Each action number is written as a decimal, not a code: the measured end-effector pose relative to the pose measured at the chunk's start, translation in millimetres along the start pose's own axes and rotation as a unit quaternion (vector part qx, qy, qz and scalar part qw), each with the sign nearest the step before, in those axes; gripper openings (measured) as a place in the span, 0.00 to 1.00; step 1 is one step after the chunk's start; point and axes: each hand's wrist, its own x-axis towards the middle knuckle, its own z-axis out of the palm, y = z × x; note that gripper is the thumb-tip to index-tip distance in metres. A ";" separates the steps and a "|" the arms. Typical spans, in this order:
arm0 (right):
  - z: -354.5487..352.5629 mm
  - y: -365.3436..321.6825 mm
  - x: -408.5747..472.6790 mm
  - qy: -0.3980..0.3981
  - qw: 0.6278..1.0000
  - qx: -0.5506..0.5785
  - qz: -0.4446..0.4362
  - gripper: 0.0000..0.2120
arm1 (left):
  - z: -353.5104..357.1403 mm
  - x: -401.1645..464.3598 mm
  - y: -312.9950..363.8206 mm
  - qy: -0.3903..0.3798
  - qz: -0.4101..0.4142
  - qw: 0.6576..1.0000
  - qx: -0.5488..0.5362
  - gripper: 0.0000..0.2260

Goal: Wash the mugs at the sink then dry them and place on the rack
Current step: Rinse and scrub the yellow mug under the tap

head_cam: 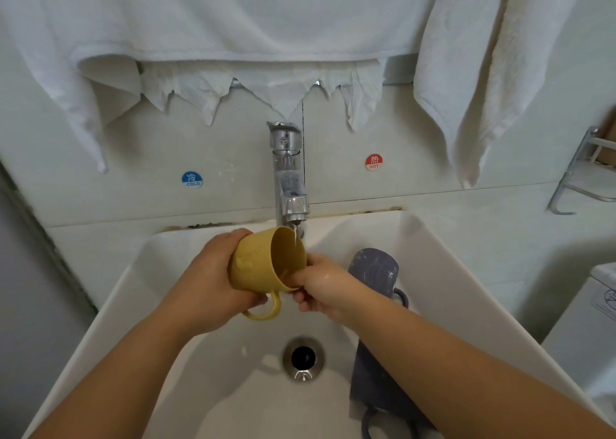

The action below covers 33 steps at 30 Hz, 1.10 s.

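The left hand [213,272] grips the yellow mug [263,260] tilted under the running faucet [289,185] so water enters, while the right hand [320,285] pinches its rim, two purple mugs [373,272] waiting in the sink [140,292] at right.

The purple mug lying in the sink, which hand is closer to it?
The right hand. It sits just beside the purple mug, pinching the yellow mug's rim. The left hand grips the yellow mug's far side, farther from the purple one.
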 end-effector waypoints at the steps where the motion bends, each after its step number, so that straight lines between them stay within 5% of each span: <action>1: -2.1 -0.4 2.5 0.046 0.996 -0.070 -0.023 0.06 | 1.4 0.7 -1.1 -0.002 -0.003 1.000 0.008 0.35; 4: -6.6 1.2 7.9 0.146 0.953 -0.241 -0.115 0.15 | 5.4 2.0 -3.6 -0.001 0.000 1.000 0.011 0.37; 10: 0.4 -0.4 3.3 0.041 0.988 -0.144 -0.044 0.07 | 1.3 2.5 -8.3 0.006 -0.002 1.000 -0.001 0.38; 17: -4.4 2.0 8.1 0.122 0.966 -0.211 -0.090 0.16 | 2.8 2.1 -0.6 -0.009 -0.004 1.000 0.006 0.39; 23: -5.9 -2.1 1.4 0.005 0.992 -0.125 -0.031 0.08 | -0.2 1.3 -4.9 0.003 -0.003 1.000 0.002 0.39; 27: -1.2 2.4 10.4 0.061 0.967 -0.240 -0.060 0.09 | 3.9 1.0 -1.7 -0.012 -0.006 1.000 0.018 0.38; 33: -9.2 5.3 11.7 0.136 0.952 -0.248 -0.115 0.13 | 6.1 1.0 1.5 -0.022 -0.010 1.000 -0.001 0.37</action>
